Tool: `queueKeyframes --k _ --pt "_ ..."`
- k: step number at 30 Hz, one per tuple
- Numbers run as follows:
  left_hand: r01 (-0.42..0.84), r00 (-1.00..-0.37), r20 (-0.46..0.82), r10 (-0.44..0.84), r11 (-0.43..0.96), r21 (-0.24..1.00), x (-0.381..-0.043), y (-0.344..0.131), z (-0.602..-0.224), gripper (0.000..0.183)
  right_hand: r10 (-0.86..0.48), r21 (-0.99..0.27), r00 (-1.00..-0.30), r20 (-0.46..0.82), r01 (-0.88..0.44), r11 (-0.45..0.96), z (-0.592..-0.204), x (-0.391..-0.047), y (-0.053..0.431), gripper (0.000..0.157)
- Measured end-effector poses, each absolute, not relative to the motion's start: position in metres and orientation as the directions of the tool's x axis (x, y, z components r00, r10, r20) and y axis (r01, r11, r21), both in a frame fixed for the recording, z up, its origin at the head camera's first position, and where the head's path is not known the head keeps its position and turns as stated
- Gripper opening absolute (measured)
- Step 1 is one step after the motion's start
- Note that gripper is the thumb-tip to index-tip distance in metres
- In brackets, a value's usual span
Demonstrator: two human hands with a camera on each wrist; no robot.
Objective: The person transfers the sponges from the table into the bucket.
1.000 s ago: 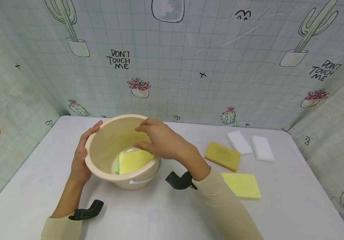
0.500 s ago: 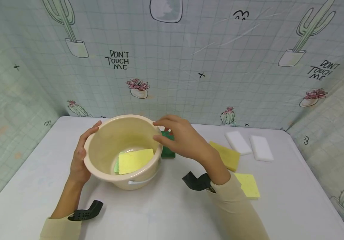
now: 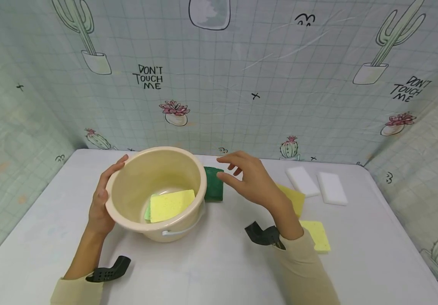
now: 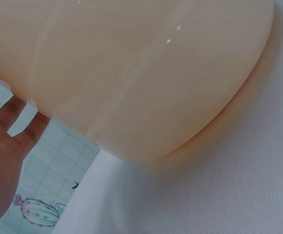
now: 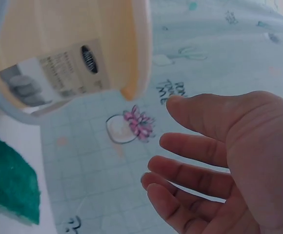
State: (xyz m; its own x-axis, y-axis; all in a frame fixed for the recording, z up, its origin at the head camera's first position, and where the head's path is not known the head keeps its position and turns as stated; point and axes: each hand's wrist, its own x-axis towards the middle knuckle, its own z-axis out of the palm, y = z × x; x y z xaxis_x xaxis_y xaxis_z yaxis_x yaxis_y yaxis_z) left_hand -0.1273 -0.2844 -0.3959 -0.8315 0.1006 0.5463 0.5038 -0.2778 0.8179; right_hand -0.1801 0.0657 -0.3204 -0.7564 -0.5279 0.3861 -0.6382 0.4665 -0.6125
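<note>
A cream bucket (image 3: 157, 167) stands on the white table. My left hand (image 3: 102, 207) holds its left side, the fingers (image 4: 36, 129) reaching round the outer wall under the rim. Inside the bucket a yellow sponge (image 3: 173, 205) lies partly over a light green piece (image 3: 148, 213). To the right of the bucket my right hand (image 3: 253, 178) hovers with its fingers spread and loosely bent, holding nothing. A dark green scouring sponge (image 3: 213, 185) lies on the table between the bucket and this hand. The bucket's printed label (image 5: 58, 73) shows in the right wrist view.
Farther right lie a mustard sponge (image 3: 293, 198) and a pale yellow sponge (image 3: 316, 237), both partly behind the right arm. Two white sponges (image 3: 301, 181) rest behind them. A patterned curtain (image 3: 257, 63) encloses the back and sides. The bucket's handle (image 3: 180, 231) hangs in front.
My right hand has moved out from over the bucket toward the right, uncovering the dark green sponge and the bucket's right rim. My left hand has stayed on the bucket.
</note>
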Motion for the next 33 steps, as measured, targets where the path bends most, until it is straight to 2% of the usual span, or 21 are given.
queueKeyframes --k 6,14,25,33 --pt "0.496 -0.833 0.545 0.098 -0.307 0.812 -0.127 -0.283 -0.397 0.062 -0.515 -0.642 -0.785 0.343 -0.596 0.481 -0.339 -0.185 0.073 0.034" --pt "0.506 -0.824 0.557 0.106 -0.307 0.806 -0.127 -0.284 -0.398 0.062 -0.502 -0.734 -0.815 0.288 -0.525 0.431 -0.362 -0.194 0.076 0.035" --pt "0.494 -0.830 0.548 0.110 -0.312 0.811 -0.128 -0.284 -0.395 0.061 -0.498 -0.767 -0.826 0.265 -0.493 0.411 -0.389 -0.207 0.070 0.039" --pt "0.500 -0.828 0.551 0.105 -0.307 0.810 -0.127 -0.282 -0.396 0.062 -0.509 -0.750 -0.813 0.283 -0.518 0.412 -0.410 -0.214 0.060 0.052"
